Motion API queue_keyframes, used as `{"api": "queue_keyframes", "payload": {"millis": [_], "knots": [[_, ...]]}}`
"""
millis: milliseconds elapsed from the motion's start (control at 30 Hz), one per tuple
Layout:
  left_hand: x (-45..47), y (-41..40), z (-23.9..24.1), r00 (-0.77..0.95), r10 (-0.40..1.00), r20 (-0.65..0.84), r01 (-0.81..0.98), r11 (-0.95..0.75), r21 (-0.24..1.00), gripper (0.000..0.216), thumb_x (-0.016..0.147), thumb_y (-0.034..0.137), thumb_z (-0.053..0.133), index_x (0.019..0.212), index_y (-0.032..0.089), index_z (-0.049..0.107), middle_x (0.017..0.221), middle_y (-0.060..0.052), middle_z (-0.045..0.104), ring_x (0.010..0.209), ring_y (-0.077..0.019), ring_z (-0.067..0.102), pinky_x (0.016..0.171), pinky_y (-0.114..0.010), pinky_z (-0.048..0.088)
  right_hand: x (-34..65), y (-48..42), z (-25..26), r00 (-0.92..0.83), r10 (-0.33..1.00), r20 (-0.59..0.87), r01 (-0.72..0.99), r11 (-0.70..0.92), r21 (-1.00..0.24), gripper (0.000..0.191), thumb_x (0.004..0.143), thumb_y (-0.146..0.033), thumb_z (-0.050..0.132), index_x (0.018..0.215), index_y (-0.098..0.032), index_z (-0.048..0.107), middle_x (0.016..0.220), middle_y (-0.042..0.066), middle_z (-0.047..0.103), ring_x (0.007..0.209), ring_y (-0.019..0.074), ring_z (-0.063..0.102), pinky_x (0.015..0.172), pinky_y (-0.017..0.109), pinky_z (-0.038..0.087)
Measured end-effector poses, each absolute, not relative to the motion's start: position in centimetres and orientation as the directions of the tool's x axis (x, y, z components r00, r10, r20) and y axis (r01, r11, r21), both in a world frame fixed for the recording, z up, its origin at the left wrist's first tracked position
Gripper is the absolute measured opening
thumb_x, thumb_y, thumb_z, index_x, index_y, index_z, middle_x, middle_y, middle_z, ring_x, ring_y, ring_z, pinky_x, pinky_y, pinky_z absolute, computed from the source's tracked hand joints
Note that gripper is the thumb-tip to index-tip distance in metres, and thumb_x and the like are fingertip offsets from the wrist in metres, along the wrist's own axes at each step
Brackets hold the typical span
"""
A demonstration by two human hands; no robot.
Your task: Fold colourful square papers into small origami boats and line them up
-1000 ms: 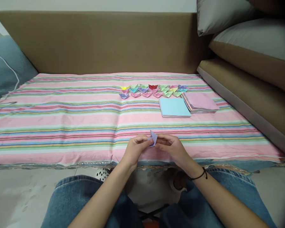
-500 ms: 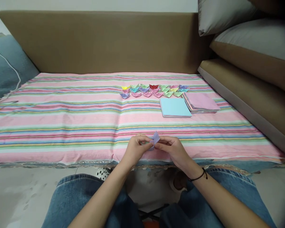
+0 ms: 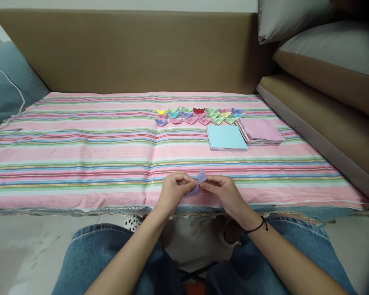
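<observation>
A small purple folded paper (image 3: 202, 176) is pinched between both my hands, just above the near edge of the striped cloth. My left hand (image 3: 176, 189) grips its left side between thumb and fingers. On the other side, my right hand (image 3: 224, 191) holds it the same way, thumb toward me. Part of the paper lies hidden behind my fingertips. Farther back stand rows of small folded paper boats (image 3: 190, 120) in several colours. In front of them on the right is a stack of light blue paper squares (image 3: 226, 137).
A pink-topped paper stack (image 3: 262, 130) touches the blue one. The striped cloth (image 3: 64, 153) covers the seat, with a brown backrest (image 3: 135, 53) behind. Cushions (image 3: 322, 110) pile up at right. A blue pillow (image 3: 12, 84) and white cord lie at left.
My left fingers have shifted slightly on the purple paper, and its lower left part now shows flatter and wider. The view has tilted a little downward.
</observation>
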State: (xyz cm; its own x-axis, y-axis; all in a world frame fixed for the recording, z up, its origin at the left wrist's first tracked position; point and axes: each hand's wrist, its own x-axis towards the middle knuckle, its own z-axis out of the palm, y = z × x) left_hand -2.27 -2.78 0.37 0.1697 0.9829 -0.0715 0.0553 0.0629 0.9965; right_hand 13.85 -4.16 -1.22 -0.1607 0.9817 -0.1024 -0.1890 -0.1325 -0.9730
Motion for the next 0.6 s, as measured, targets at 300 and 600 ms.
{"api": "queue_keyframes", "payload": {"millis": [300,600], "knots": [[-2.3,-2.9,0.8,0.222,0.969,-0.106,0.022,0.103,0.994,0.018,0.062,0.031,0.073,0.058,0.014,0.069,0.064,-0.002,0.057,0.061,-0.0121,0.05,0.055,-0.024,0.039,14.2,-4.0,-0.8,-0.09,0.983,-0.16,-0.195,-0.175,-0.965,0.015,0.055,-0.028,0.08,0.065,-0.019,0.073,0.062,0.001,0.069,0.059,0.0149,0.061,0.06,0.029,0.05],[-0.3,-4.0,1.1,0.189,0.979,-0.074,-0.147,0.102,0.984,0.054,0.057,0.023,0.079,0.104,0.018,0.052,0.076,0.001,0.064,0.074,-0.014,0.063,0.068,-0.025,0.048,13.9,-3.6,-0.5,0.12,0.991,-0.059,-0.292,-0.022,-0.956,0.016,0.055,-0.026,0.08,0.064,-0.019,0.068,0.058,-0.001,0.064,0.058,0.0132,0.058,0.06,0.028,0.048]]}}
